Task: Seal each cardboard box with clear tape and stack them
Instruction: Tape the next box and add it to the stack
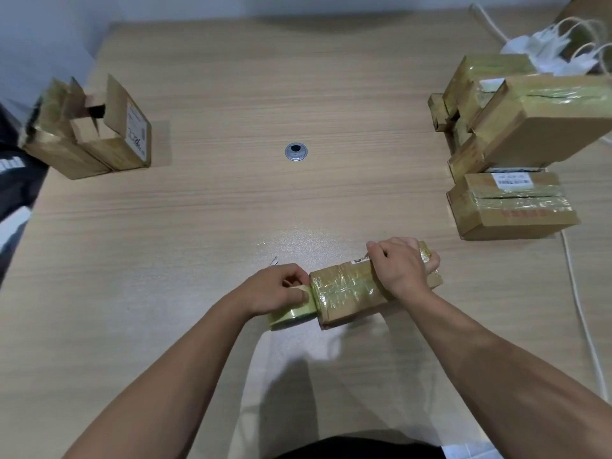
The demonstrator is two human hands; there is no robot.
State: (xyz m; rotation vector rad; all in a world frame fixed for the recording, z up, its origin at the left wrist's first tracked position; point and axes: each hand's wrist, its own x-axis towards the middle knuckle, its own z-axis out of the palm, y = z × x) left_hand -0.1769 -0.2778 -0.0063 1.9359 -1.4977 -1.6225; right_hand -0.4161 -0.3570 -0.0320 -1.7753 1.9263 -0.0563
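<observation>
Fingers (295,282) of the left hand (276,289) curled, pinching the loose end of a roll of clear yellowish tape (291,315) right at the left end of a small brown cardboard box (347,291); roll itself on the near side of the hand, down on the counter and touching the box's near left corner. Fingers (381,256) of the right hand (402,267) wrapped over the top of the same box near its right end, gripping it and pinning it down. Box lying flat, close to the near edge and a little right of centre, flaps closed, wrinkled tape banded round its left half; contents hidden.

Farther out, on the light wood-grain counter (231,210): a round grey cable grommet (296,152) at the middle. At the far left, two open cardboard boxes (89,140) side by side and touching, flaps standing up, a white label on the right-hand one; interiors dark, contents impossible to tell. At the far right, a pile of taped cardboard boxes (530,127), a large one tilted on top of smaller ones, and another flat taped box (510,210) in front, all closed. Behind the pile, white paper bags with cord handles (563,48). Along the right edge, a white cable (578,309).
</observation>
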